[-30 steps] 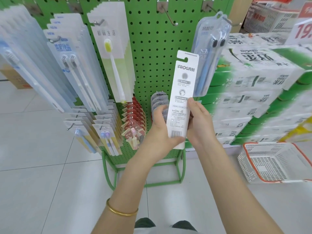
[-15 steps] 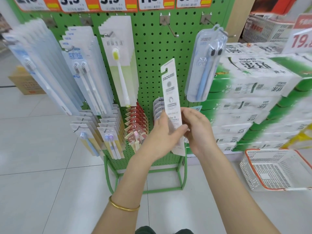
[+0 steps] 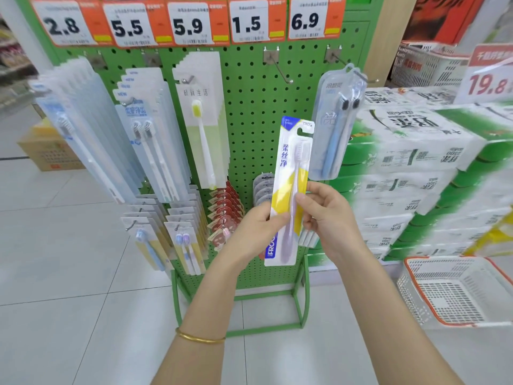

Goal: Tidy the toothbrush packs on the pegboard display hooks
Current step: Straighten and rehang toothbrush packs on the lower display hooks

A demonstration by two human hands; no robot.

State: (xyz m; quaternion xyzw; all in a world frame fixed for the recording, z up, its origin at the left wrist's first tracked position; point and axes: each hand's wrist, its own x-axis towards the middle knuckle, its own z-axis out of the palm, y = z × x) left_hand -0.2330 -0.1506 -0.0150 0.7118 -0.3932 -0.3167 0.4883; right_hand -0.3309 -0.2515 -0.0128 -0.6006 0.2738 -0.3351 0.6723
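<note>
Toothbrush pack (image 3: 288,162) now front-out before green pegboard (image 3: 249,120)

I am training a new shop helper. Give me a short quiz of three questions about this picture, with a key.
1. True or false: the left hand and the right hand both hold the yellow toothbrush pack.
2. The price tag above the bare hook reads: A) 2.8 B) 1.5 C) 6.9
3. Which wrist wears the gold bangle?
Key: 1 true; 2 B; 3 left.
</note>
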